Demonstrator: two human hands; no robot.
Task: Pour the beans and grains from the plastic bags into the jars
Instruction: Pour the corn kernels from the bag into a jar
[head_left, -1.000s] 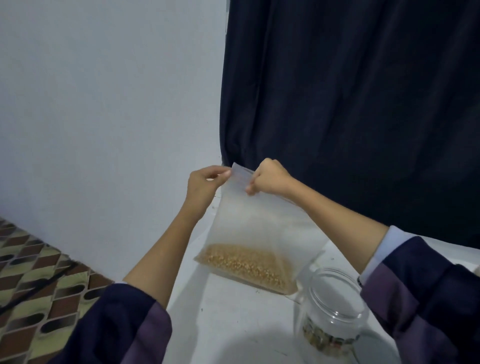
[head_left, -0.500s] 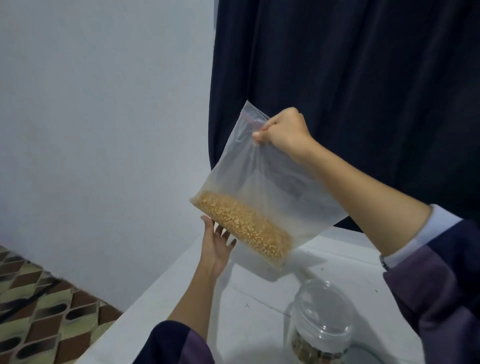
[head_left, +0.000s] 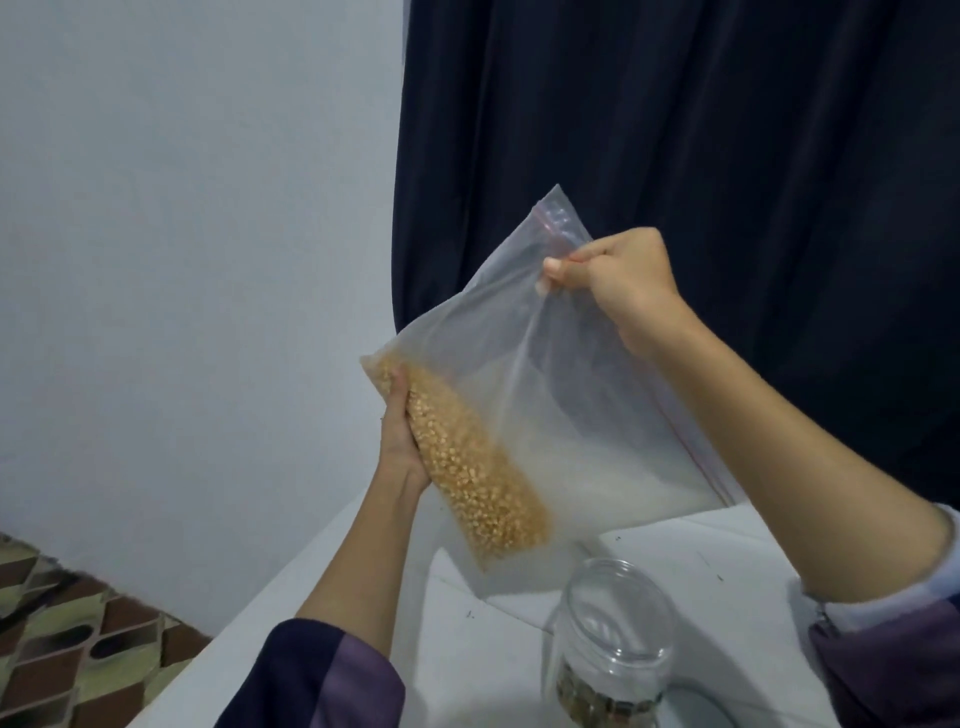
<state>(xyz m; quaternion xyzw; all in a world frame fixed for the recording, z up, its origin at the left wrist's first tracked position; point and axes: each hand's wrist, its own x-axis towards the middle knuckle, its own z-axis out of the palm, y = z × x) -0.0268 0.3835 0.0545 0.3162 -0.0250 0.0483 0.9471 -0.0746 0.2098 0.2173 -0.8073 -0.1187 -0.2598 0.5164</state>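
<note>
You have the bag (head_left: 530, 415) lifted off the surface (head_left: 519, 597) and tipped on a slant, held up above and a little to the left of the jar (head_left: 615, 639). Your right hand (head_left: 618, 280) pinches the bag near its top, just below the red zip line, fingers curled round the plastic. Your left hand (head_left: 402, 431) cups the bag's lower edge from beneath, fingers wrapped up around the grains (head_left: 467, 462), which are bunched into a long heap along that edge.

As for progress, none of these yellow grains look to have left the bag yet. They all sit at the closed bottom, away from the mouth. Whether the zip is parted you cannot tell from here. The jar stands open on the surface below, lid off, with a low layer of darker mixed beans at its base, so one lot appears to be in already. What is left, by my reading: swing the bag's mouth down over the jar's opening and let the grains run in. No other bags or jars are in view.
</note>
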